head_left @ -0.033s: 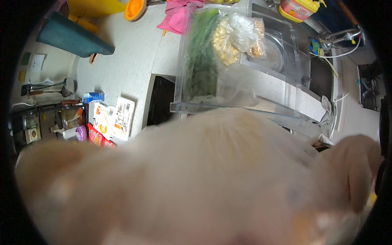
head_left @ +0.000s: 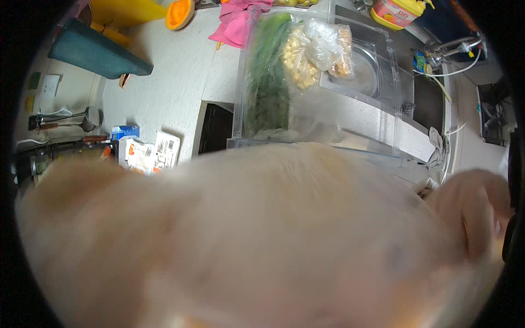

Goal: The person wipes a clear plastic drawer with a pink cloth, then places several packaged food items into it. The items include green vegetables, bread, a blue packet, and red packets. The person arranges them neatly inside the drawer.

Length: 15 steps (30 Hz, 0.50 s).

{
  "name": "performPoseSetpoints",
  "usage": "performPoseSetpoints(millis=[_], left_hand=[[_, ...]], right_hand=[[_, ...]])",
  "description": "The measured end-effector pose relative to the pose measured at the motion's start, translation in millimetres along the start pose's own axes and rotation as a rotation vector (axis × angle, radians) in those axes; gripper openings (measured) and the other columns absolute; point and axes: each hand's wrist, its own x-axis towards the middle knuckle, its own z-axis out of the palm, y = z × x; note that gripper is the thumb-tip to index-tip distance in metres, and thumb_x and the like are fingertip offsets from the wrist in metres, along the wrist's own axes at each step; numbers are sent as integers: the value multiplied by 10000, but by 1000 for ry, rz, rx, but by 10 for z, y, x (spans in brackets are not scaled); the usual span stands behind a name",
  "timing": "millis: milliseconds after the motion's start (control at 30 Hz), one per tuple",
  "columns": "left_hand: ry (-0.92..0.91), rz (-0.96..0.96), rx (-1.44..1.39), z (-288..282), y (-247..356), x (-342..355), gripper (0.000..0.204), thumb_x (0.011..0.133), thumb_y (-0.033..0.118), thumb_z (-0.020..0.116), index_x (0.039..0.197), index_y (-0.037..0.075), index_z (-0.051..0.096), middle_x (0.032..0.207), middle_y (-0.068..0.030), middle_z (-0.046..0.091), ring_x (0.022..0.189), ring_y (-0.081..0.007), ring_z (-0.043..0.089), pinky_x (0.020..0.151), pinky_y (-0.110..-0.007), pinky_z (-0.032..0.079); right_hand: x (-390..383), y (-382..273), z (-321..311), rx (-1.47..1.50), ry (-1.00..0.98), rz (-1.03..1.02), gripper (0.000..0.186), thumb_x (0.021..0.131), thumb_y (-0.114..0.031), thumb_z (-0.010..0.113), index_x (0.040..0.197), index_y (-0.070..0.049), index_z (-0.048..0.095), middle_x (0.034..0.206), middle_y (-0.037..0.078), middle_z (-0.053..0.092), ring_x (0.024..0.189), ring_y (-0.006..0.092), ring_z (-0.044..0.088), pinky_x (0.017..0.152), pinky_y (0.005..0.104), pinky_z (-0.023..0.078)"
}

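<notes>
Blurred bare skin (head_left: 284, 235), very close to the camera, fills the lower half of the head view. It looks like the back of one of my hands, or both merged; I cannot tell which. On the right, a folded finger-like part (head_left: 474, 210) shows; most fingers are hidden or smeared, and nothing held is visible. Just beyond the skin stands a clear plastic bin (head_left: 238, 104) on the counter. Inside lie long green vegetables (head_left: 268, 82) in a clear bag, a bag of pale yellow pieces (head_left: 298, 57) and a crumpled clear bag (head_left: 322, 44).
At the far left are a cut orange pumpkin (head_left: 179, 13), a pink cloth (head_left: 236, 24) and a dark teal container (head_left: 98, 50). White packages (head_left: 165, 150) and a blue box (head_left: 126, 132) lie nearer on the left. A tap (head_left: 456, 50) and sink (head_left: 432, 104) are at right.
The skin at left has risen slightly and now covers the red packet and the purple item there. The finger-like part at right has also shifted up a little.
</notes>
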Motion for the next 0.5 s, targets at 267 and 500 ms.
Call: performPoseSetpoints(millis=[267, 500], left_hand=[[-222, -282, -34, -116, -348, 530, 544, 856, 241, 393, 1344, 7, 437, 1203, -191, 597, 1097, -264, 572, 928, -343, 462], [-302, -352, -3, -291, -833, 1062, 400, 931, 186, 441, 1267, -18, 516, 1163, -134, 628, 1057, -221, 587, 859, -331, 497]], right_hand=[[403, -90, -310, -82, 62, -119, 582, 887, 9, 570, 1433, -47, 377, 847, -32, 489, 707, 9, 485, 660, 131, 422], [662, 43, -267, 668, 23, 389, 346, 1014, -324, 473, 1236, -80, 578, 736, -92, 474, 511, -15, 361, 430, 143, 237]])
